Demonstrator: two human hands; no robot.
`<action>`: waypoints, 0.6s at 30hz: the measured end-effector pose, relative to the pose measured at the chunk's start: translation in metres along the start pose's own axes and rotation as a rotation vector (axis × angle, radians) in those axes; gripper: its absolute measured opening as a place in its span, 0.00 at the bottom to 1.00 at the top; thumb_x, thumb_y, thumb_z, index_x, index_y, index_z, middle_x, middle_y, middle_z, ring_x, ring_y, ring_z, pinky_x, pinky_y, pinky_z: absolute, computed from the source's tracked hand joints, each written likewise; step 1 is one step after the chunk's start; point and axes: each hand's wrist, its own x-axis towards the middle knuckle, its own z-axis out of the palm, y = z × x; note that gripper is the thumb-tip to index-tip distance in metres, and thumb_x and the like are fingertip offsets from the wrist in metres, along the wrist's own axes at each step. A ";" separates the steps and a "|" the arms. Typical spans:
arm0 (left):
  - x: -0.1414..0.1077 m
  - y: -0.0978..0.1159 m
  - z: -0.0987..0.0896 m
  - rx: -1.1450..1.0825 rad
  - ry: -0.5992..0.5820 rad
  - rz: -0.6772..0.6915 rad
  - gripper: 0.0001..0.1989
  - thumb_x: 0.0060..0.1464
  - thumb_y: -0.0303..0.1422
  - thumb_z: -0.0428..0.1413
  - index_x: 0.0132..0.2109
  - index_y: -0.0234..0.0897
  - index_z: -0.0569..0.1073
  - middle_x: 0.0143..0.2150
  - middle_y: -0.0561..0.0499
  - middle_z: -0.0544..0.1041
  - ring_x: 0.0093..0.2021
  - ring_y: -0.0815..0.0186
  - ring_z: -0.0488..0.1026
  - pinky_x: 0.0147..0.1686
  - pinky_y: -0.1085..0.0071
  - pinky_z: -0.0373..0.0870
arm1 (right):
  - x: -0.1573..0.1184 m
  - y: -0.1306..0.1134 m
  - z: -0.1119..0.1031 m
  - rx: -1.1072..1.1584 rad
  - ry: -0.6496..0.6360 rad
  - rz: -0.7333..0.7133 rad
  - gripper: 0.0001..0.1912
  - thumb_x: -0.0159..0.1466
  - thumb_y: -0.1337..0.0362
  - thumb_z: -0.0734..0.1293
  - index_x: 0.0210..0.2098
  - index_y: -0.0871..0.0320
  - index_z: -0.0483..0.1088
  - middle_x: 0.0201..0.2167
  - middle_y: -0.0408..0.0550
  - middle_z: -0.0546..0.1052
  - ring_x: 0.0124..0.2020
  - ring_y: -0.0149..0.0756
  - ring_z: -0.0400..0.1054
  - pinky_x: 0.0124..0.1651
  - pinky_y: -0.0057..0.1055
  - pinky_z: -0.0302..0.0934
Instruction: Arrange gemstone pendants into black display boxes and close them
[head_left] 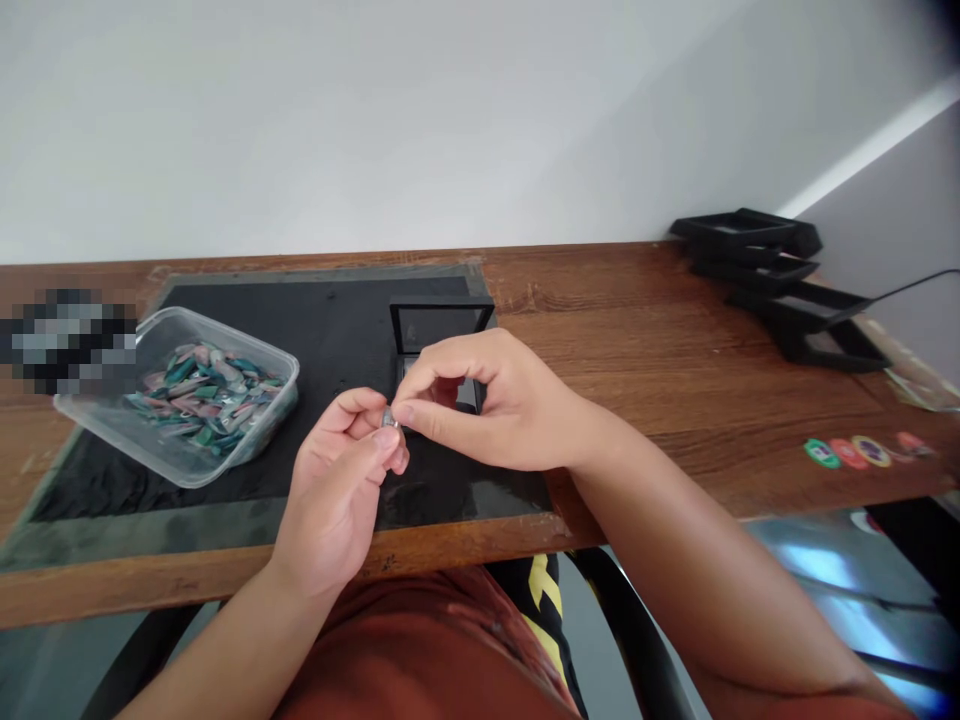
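A small silvery-grey piece [389, 418] is pinched between both hands over the front part of the dark mat; its kind is too small to make out. My left hand [334, 490] is closed, thumb and fingertips gripping it from the left. From the right, my right hand [499, 405] meets it with thumb and forefinger pinched at its edge. Just behind the right hand stands a black box [441, 303] with its clear-windowed lid raised; the hand hides most of its lower part.
A clear plastic tub [180, 470] with many teal and pink small packets [210, 395] sits on the mat [337, 330] at left. Black trays [765, 250] stand at the far right. Round stickers [847, 452] mark the wooden table [600, 310]. A wall rises behind.
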 end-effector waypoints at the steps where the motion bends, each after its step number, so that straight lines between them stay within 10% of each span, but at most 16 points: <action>1: 0.000 0.000 -0.001 -0.004 0.005 0.005 0.11 0.49 0.33 0.72 0.40 0.41 0.82 0.30 0.56 0.75 0.28 0.74 0.70 0.29 0.79 0.73 | 0.000 0.001 0.000 -0.026 0.006 -0.002 0.06 0.67 0.65 0.71 0.34 0.61 0.77 0.28 0.43 0.82 0.29 0.26 0.73 0.31 0.22 0.64; 18: 0.006 -0.001 -0.002 -0.060 0.046 -0.026 0.14 0.45 0.30 0.74 0.38 0.40 0.80 0.30 0.57 0.76 0.27 0.75 0.70 0.27 0.80 0.72 | -0.002 0.006 0.001 -0.334 -0.006 -0.078 0.09 0.62 0.63 0.75 0.42 0.57 0.79 0.32 0.42 0.79 0.30 0.28 0.69 0.35 0.26 0.59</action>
